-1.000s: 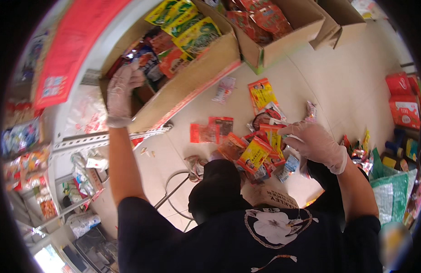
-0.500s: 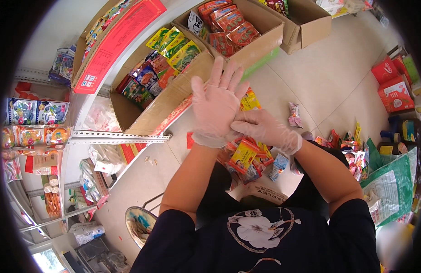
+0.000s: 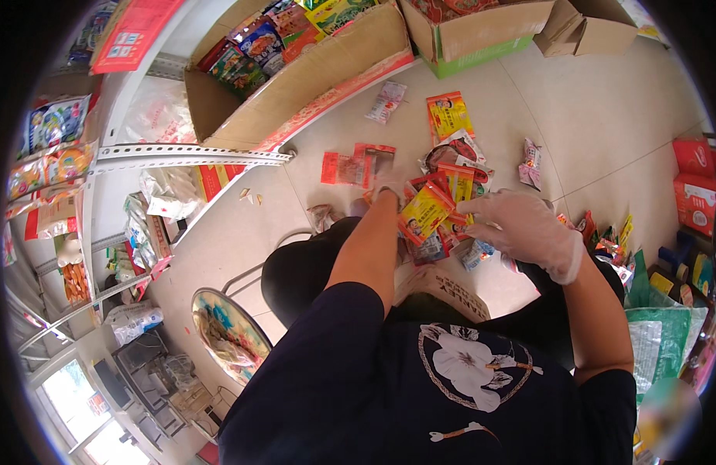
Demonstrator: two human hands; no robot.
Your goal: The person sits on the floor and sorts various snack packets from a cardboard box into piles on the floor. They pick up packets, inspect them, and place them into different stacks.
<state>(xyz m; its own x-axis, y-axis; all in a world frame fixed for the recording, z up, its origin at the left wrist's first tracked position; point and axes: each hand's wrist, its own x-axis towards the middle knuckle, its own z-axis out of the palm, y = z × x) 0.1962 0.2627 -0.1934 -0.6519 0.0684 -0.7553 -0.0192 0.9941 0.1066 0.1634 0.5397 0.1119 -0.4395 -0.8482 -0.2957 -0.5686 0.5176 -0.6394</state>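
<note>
My right hand, in a clear thin glove, hovers beside a pile of snack packets, its fingers apart and nothing visible in them. Close to its fingertips is a yellow-and-red packet on top of the pile. My left hand reaches down at the pile's left side; its fingers are hidden behind the wrist. Left of that wrist lie flat red packets on the floor. Behind the pile are a round-patterned white packet and another yellow-and-red packet.
An open carton of assorted packets stands beyond my left arm, with a second carton to its right. A metal shelf runs along the left. A round stool stands near my left side. Small pink packets lie right of the pile.
My hands were together above the floor, the left spread flat; they have separated. The left has gone down to the pile and the right has moved to the right. The view has shifted.
</note>
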